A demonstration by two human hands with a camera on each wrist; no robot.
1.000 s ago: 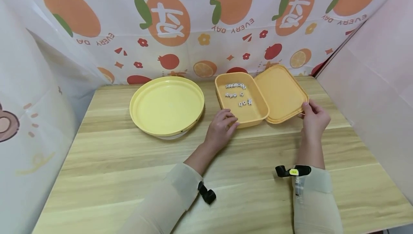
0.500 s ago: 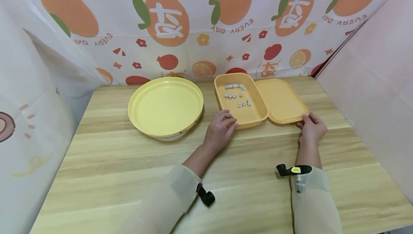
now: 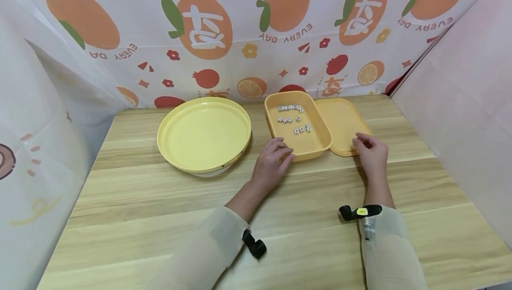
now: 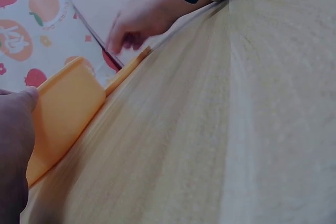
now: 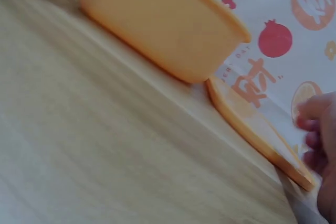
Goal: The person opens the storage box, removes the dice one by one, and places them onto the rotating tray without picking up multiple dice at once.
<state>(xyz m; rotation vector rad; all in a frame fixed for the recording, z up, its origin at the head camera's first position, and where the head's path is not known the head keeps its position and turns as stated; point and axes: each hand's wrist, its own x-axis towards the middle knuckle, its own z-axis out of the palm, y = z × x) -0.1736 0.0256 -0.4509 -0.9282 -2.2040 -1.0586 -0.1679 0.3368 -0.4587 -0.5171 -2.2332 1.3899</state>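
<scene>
Lid (image 3: 345, 119) lowered, long axis toward curtain (image 3: 242, 28).

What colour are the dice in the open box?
The dice in the yellow-orange box are white with dark spots; the head view shows them best.

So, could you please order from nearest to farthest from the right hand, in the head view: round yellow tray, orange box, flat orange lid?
1. Flat orange lid: right beside the right hand.
2. Orange box: just left of the lid.
3. Round yellow tray: farthest left, beyond the box.
</scene>
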